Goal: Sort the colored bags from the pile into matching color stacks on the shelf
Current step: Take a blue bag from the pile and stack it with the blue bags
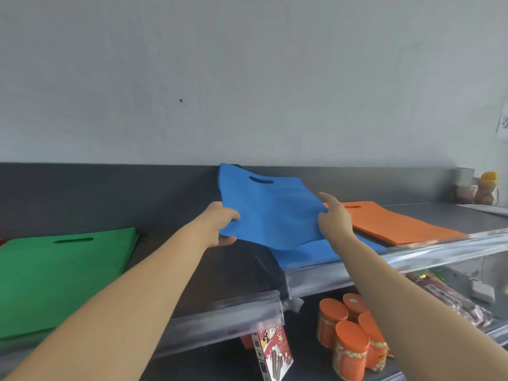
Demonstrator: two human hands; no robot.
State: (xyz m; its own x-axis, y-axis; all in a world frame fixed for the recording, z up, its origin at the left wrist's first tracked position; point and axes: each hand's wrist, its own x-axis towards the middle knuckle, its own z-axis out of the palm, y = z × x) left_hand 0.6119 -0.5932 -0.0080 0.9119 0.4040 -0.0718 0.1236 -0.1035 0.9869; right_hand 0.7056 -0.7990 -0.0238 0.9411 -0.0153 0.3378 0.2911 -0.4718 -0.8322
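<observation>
A blue bag (270, 207) with a cut-out handle hangs tilted above the dark shelf (176, 204), its top edge near the back wall. My left hand (222, 224) pinches its lower left corner between thumb and fingers. My right hand (334, 218) holds its right edge, with the index finger stretched along the cloth. Under it lies a flat blue stack (310, 254) at the shelf's front. A green stack (60, 273) lies at the left, an orange stack (395, 224) at the right.
A clear plastic strip (228, 317) runs along the shelf's front edge. On the lower shelf stand several orange-lidded jars (349, 336), a snack box (275, 353) and packets (450, 298). Jars (486, 188) stand at the far right of the top shelf.
</observation>
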